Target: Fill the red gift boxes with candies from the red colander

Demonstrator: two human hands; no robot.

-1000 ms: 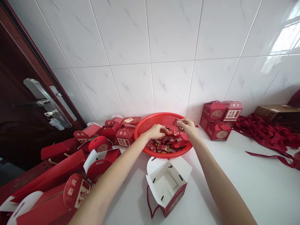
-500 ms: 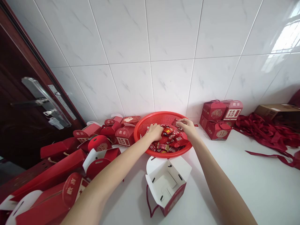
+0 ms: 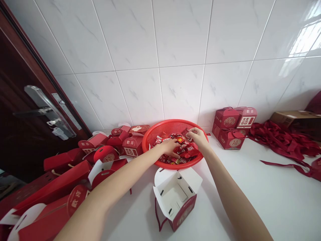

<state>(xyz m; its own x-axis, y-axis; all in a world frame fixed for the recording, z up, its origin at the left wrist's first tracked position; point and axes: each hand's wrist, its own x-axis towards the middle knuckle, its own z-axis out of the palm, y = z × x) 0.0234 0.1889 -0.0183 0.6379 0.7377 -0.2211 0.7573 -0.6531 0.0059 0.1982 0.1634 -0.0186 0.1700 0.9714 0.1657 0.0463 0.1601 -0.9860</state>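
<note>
A red plastic basket [image 3: 152, 161] stands against the wall, with many wrapped candies [image 3: 184, 147] heaped inside. My left hand [image 3: 170, 148] reaches over the candies with its fingers spread among them. At the basket's right side, my right hand [image 3: 198, 135] pinches a dark red candy packet [image 3: 187, 134] between thumb and fingers. In front of the basket sits an open gift box [image 3: 175, 197], white inside and dark red outside, its flaps folded out and a dark red cord hanging at its left.
Several red gift boxes [image 3: 132, 145] crowd the table on the left. Closed boxes [image 3: 230, 127] are stacked at the right by the tiled wall. Beyond them lie a heap of dark red ribbons [image 3: 281, 140] and a cardboard box [image 3: 288, 117]. A door with a handle [image 3: 47, 110] is far left.
My left hand has moved a little right and down over the candies, and its fingers have spread. My right hand stays at the basket's right side with the packet.
</note>
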